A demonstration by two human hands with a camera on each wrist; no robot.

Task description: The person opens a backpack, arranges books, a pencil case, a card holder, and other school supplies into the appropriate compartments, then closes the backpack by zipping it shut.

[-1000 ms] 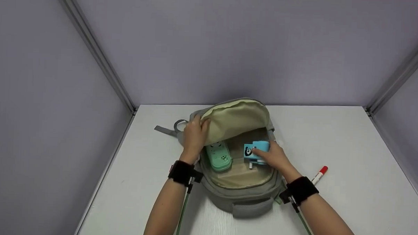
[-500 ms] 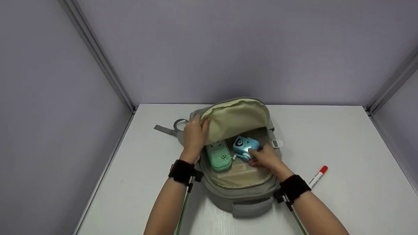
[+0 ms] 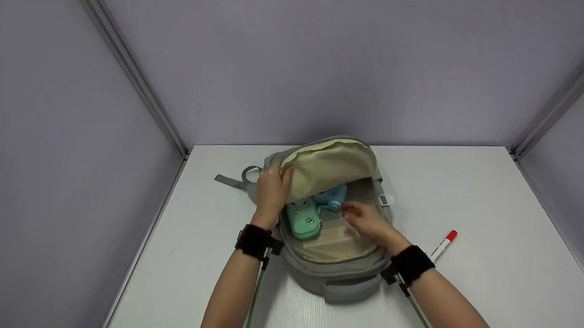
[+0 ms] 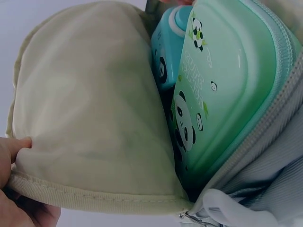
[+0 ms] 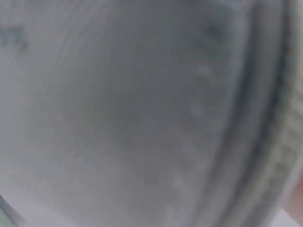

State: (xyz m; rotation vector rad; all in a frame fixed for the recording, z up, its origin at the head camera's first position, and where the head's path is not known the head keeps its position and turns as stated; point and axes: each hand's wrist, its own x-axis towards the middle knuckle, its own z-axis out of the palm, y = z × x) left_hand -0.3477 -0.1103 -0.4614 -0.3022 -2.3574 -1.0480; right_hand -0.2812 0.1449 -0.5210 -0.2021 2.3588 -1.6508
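Though soft, hemmed cloth flap [image 4: 94, 113] in left grip's [image 3: 272, 186] pinch, right grip [image 3: 368, 222] loosely curved.

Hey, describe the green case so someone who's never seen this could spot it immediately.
Find the gray backpack lying open on the white table. Inside, toward the left, partly under its raised flap, is a mint-green zippered case with panda prints. It's longer and greener than the blue object beside it.

Bkpk [image 3: 307, 278] grey, flap lining [image 3: 338, 163] pale yellow; zip case [image 4: 222, 94] mint grn w/ blk & wht panda print; small item [image 4: 167, 49] lt blue, panda motif; marker [image 3: 441, 250] wht, cap [image 3: 451, 235] red; desk [image 3: 186, 257] wht.
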